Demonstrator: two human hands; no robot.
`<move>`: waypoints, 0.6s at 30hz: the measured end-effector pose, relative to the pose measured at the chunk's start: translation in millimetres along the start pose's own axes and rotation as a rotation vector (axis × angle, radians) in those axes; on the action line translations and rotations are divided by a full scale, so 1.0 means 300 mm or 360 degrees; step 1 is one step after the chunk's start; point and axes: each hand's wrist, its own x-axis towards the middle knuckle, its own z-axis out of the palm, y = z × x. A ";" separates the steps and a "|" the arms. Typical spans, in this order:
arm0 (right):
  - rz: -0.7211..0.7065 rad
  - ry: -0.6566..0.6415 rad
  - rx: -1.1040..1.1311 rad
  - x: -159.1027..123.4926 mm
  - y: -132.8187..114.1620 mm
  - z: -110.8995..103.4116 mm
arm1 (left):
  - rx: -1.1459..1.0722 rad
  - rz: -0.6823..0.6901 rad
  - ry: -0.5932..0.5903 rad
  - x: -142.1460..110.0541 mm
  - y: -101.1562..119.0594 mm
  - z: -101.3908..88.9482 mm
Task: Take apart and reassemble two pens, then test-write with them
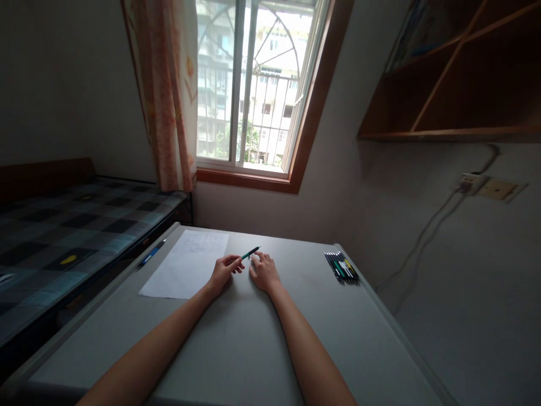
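Observation:
My left hand point(226, 273) is closed on a slim dark pen with a green part point(250, 253), pinched between thumb and fingers. The pen slants up to the right, its far end just past my right fingertips. My right hand point(265, 272) rests palm down on the desk beside the pen, fingers bent but apart, thumb out to the side. A small dark spot shows near its index fingertip, too small to name. Under and left of my left hand lies a white sheet of paper point(181, 270) with faint writing on its upper part.
Near the desk's right edge lies a row of several dark pens point(341, 268) with green, white and yellow parts. A blue pen point(152, 254) lies along the left edge of the grey desk point(228, 349). A bed point(105, 214) stands left; a shelf point(448, 134) hangs right.

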 end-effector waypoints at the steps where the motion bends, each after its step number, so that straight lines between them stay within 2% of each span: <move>1: -0.0017 0.0004 0.0008 0.004 -0.002 -0.001 | 0.0004 0.0004 0.0002 0.000 -0.001 0.000; 7: -0.0008 -0.0020 0.0093 0.011 -0.001 0.004 | 0.0025 0.0006 0.0002 -0.003 0.004 0.008; 15: 0.0148 0.0025 0.0198 0.006 0.028 0.016 | 0.0108 0.0036 0.0147 -0.002 0.012 0.002; 18: 0.0226 0.0108 0.0306 0.005 0.038 0.025 | 0.0139 0.0066 0.0165 0.000 0.002 0.000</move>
